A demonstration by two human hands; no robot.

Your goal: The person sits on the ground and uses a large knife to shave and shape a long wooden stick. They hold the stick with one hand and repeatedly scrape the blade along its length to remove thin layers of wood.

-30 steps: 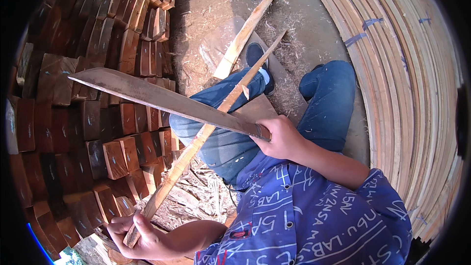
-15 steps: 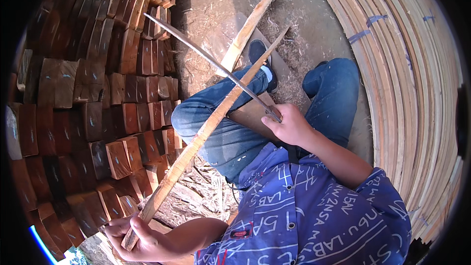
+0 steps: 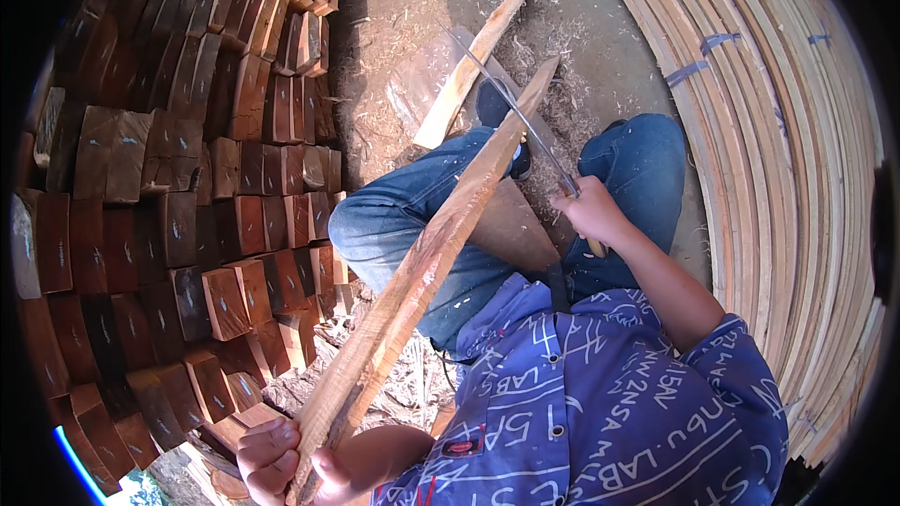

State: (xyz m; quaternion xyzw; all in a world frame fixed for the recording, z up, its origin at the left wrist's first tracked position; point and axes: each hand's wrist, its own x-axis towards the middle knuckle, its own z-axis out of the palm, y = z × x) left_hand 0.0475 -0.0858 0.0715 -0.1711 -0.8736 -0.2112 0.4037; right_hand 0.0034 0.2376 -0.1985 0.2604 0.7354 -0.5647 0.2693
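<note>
The left hand (image 3: 277, 459) is clenched around the near end of a long wooden slat (image 3: 427, 258), which slants up across the knee so its far tip rests by the foot, probably steadying it for trimming. The right hand (image 3: 589, 211) grasps the handle of a long blade (image 3: 511, 103), its edge lying against the slat's upper part. A second slat (image 3: 476, 61) lies on the shaving-strewn ground (image 3: 403, 28). Stacked wood blocks (image 3: 178, 187) crowd the left, bundled strips (image 3: 778, 131) the right.
</note>
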